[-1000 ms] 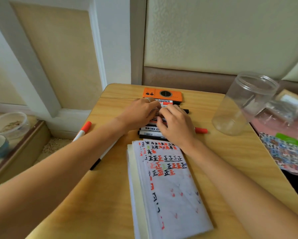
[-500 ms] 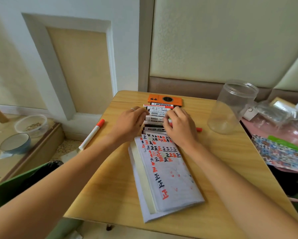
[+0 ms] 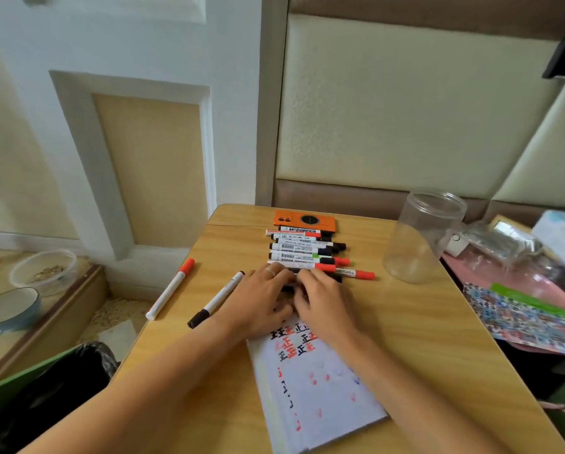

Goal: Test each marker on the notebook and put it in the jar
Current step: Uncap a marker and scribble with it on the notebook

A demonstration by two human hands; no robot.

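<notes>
Wooden desk point(image 3: 405, 322) against a padded wall: both hands, left hand point(image 3: 258, 299) and right hand point(image 3: 323, 303), sit side by side, fingers curled onto the nearest markers of the marker row point(image 3: 304, 250), just above the scribbled white notebook point(image 3: 320, 388). Can't tell if they're actually gripping one. Clear plastic jar point(image 3: 421, 237) stands off to the right.

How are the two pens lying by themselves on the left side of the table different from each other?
The red-capped marker has a red cap at its far end; the black-capped marker has a black cap at its near end. The red-capped marker lies by the table edge; the black-capped marker lies closer to the left hand. Both are white, capped and slanted alike.
</notes>
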